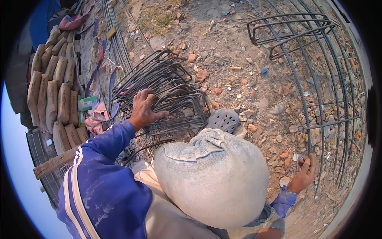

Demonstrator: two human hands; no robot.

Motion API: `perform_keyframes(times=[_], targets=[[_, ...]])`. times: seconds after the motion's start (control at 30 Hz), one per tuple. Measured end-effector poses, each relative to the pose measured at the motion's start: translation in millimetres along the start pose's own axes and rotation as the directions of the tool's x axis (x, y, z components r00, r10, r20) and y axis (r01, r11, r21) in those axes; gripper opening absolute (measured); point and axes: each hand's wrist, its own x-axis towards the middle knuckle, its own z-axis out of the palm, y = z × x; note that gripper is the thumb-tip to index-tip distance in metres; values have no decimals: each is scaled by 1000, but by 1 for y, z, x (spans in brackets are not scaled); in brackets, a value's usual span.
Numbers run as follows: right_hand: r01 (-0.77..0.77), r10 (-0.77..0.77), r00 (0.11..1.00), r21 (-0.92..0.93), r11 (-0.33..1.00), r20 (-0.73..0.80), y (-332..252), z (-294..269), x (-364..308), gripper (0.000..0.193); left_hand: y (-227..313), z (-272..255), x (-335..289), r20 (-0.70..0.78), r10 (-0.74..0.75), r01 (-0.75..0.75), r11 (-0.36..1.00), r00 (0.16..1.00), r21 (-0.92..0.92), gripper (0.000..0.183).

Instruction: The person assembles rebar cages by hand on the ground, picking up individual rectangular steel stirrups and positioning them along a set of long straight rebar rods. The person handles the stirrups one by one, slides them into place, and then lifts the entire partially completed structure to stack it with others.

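Observation:
My left hand (145, 109) lies over a heap of rectangular steel stirrups (171, 85), its thumb stretched out and its fingers bent over the bars. No single stirrup is lifted from the heap. On the right, my right hand (303, 174) has its fingers closed at the near end of a long ribbed rebar (296, 77). Several bars run roughly alongside it, forming a cage with stirrups (290, 34) around its far end and another stirrup (332, 123) nearer me. A large rounded pale cloth shape (215, 179) fills the middle foreground, hiding part of my right arm.
A grey clog (224, 120) stands beside the stirrup heap. Brick rubble and stones (238, 85) cover the ground. Brown sacks (55, 85) are stacked at the left, near a wooden plank (55, 162). Long thin rods (117, 38) lie beyond the heap. A pale curb (360, 181) borders the right side.

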Motion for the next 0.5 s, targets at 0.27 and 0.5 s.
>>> perform_keyframes(times=[0.27, 0.5], targets=[[-12, 20, 988, -54, 998, 152, -2, 12, -1, 38, -12, 11, 13, 355, -136, 288, 860, 925, -422, 87], [-32, 42, 988, -67, 997, 151, -2, 6, -1, 36, 0, -4, 22, 509, 8, 143, 956, 861, -256, 111]])
